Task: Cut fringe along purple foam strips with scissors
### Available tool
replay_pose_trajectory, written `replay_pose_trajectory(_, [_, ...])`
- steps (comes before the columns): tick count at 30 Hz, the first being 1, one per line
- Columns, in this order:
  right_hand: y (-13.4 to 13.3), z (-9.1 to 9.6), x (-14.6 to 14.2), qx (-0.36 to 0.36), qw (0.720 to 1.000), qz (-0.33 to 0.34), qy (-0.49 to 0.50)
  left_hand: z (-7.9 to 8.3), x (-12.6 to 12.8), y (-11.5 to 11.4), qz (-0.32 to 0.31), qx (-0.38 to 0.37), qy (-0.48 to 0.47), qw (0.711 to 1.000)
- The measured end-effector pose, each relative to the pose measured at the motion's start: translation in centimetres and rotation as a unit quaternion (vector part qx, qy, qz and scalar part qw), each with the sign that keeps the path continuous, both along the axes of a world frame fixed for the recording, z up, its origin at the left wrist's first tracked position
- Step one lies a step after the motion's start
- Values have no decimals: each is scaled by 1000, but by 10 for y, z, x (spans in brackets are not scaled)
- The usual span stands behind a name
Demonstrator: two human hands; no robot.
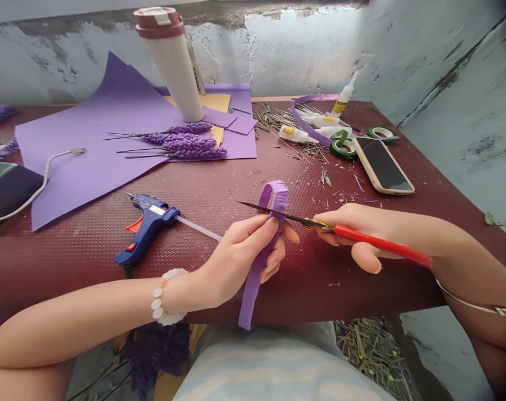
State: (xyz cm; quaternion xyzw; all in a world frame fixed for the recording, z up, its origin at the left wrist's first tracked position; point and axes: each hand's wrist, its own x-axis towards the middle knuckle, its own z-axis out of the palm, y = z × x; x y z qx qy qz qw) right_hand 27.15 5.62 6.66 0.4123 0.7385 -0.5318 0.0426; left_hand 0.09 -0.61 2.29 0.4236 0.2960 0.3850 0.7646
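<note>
My left hand (244,259) is shut on a purple foam strip (249,298), which is fringed and curled over at its top end. My right hand (361,234) grips red-handled scissors (380,242). Their open metal blades (278,214) reach across the top of the strip, close to the fringed part. A blue hot glue gun (146,228) lies on the table to the left of my left hand, its clear glue stick (198,228) pointing toward my fingers.
Purple foam sheets (89,150) and foam lavender stems (186,145) cover the table's far left, by a white flask (173,67). Glue tubes (315,120), green tape rolls (342,146), a phone (382,164) and scattered wires lie far right. More lavender sits below the table edge.
</note>
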Motion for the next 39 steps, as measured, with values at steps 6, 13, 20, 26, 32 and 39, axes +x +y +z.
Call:
replay_pose_trajectory(6, [3,-4,7,15,1000,10,21,1,1,-2,6,1,13,1000])
replay_pose_trajectory(13, [-1,3,3,89,991,-5,-104,1,4,0,30,22,29,999])
replay_pose_trajectory(20, [-6,5,8,122,983,-7,-139,-2,5,-2,95,42,36,994])
replay_pose_trajectory(26, [-6,2,4,163,977,-32,-131,-3,7,1,113,55,69,990])
replay_pose_trajectory(32, [-6,-5,0,206,971,-23,-118,-3,6,2,99,68,119,986])
replay_pose_trajectory(39, [-9,-4,-2,228,968,-21,-102,-2,5,2,91,86,122,985])
